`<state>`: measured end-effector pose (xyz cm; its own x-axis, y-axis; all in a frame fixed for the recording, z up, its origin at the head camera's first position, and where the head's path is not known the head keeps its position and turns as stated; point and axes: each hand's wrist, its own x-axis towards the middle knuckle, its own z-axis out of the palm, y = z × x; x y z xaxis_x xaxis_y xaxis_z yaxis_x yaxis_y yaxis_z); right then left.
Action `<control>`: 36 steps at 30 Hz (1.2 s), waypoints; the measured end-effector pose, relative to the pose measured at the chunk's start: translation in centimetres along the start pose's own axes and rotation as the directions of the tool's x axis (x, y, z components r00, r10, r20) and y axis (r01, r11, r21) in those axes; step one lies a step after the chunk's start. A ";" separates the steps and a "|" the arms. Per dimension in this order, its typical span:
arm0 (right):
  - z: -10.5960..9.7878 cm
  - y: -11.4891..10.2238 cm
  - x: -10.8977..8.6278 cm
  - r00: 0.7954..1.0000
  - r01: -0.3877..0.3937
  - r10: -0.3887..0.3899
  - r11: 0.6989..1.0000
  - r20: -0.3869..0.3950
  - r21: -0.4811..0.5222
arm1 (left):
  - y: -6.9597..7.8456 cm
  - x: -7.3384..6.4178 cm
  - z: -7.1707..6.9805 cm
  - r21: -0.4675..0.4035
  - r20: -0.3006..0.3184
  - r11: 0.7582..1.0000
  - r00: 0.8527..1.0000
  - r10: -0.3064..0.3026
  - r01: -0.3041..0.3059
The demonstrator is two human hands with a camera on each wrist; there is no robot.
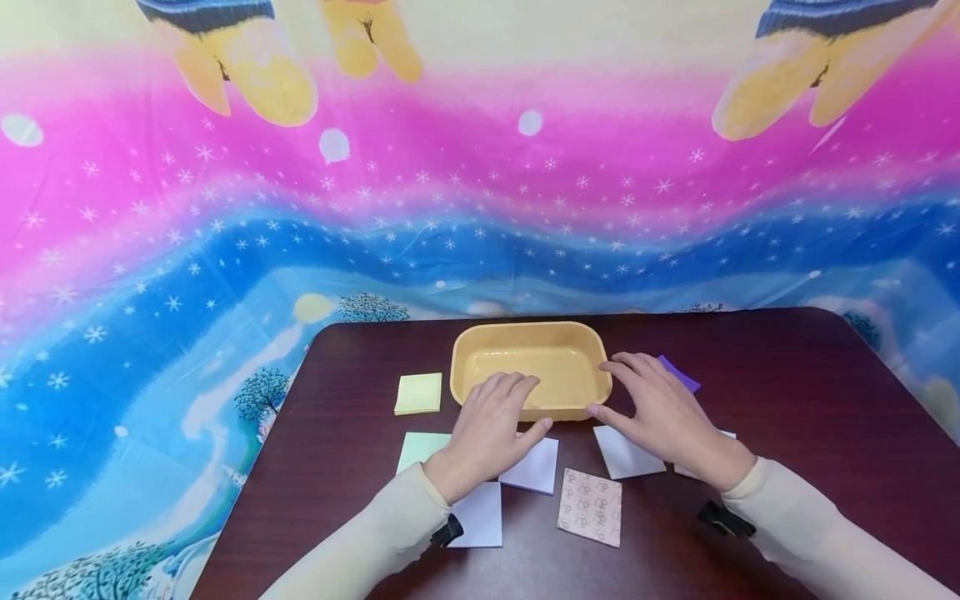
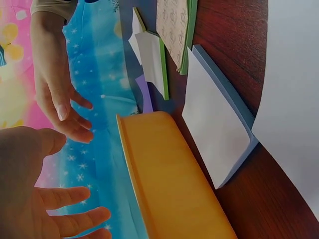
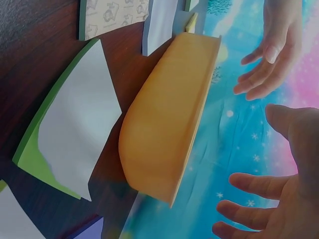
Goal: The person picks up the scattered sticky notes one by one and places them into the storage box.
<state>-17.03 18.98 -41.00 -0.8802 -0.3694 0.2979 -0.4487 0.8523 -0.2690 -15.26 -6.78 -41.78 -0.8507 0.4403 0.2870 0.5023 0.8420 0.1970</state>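
Note:
A yellow plastic tub (image 1: 551, 367) stands near the table's far edge. My left hand (image 1: 491, 425) hovers at its near left corner, fingers spread and nothing in them. At the right end is my right hand (image 1: 660, 408), also with loose, spread fingers, holding nothing. In both wrist views the hands appear above the tub's rim. Square note pads lie around: a yellow one (image 1: 418, 393), a pale green one (image 1: 420, 452) partly behind my left hand, white ones (image 1: 531, 464) (image 1: 628, 452), a pad with a printed backing (image 1: 591, 507) and a purple one (image 1: 681, 375) partly behind my right hand.
The dark wooden table (image 1: 345, 492) has rounded far corners. Behind it hangs a colourful snow-patterned cloth (image 1: 480, 183). Another white pad (image 1: 483, 517) lies under my left wrist, and one more (image 1: 688, 472) is mostly hidden by my right wrist.

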 end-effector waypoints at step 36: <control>-0.5 3.8 0.2 0.991 -0.130 0.130 0.991 -0.012 -0.021 | 2.2 1.3 0.6 0.007 0.006 1.000 1.000 0.023 -0.023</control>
<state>-18.85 22.32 -41.50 -0.9293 -0.2509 0.2710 -0.3266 0.9009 -0.2859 -15.33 -4.22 -41.53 -0.8401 0.4614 0.2854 0.5205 0.8337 0.1843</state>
